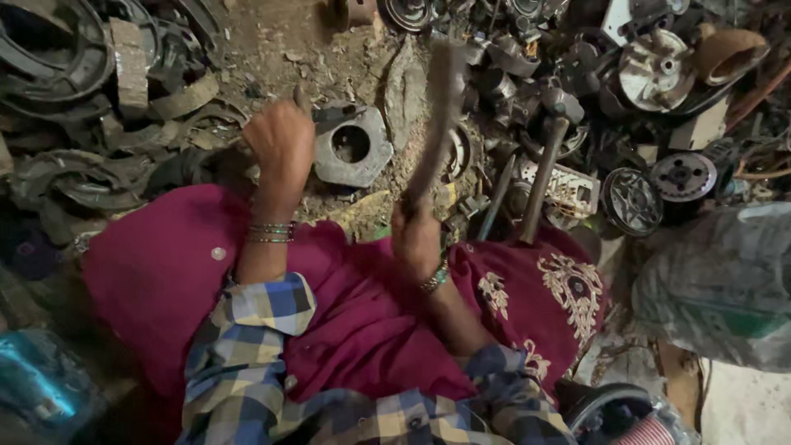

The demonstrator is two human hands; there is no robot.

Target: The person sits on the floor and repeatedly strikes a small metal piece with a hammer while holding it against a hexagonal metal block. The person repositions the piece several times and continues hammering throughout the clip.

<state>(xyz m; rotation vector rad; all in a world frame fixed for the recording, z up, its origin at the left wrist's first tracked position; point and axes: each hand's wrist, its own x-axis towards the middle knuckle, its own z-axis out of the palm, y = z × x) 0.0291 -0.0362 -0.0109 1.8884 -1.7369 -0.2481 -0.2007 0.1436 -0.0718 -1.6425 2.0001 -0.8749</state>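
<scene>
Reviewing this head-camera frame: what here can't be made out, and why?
- Tool in the right hand: the long dark tool is motion-blurred, so its kind and tip are unclear.
- Left hand: seen from the back; whatever the fingers touch beside the grey metal plate is hidden.
- Scrap pile, upper right: parts overlap in shadow; many are unidentifiable.
- Blue object, lower left: cut by the frame edge and blurred.

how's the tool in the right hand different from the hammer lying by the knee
The tool in the right hand is raised and motion-blurred; the hammer lies unheld on the scrap, sharp in view. The tool's end looks long and flat; the hammer shows a compact head on a wooden handle. Both point up-frame toward the scrap pile.
</scene>
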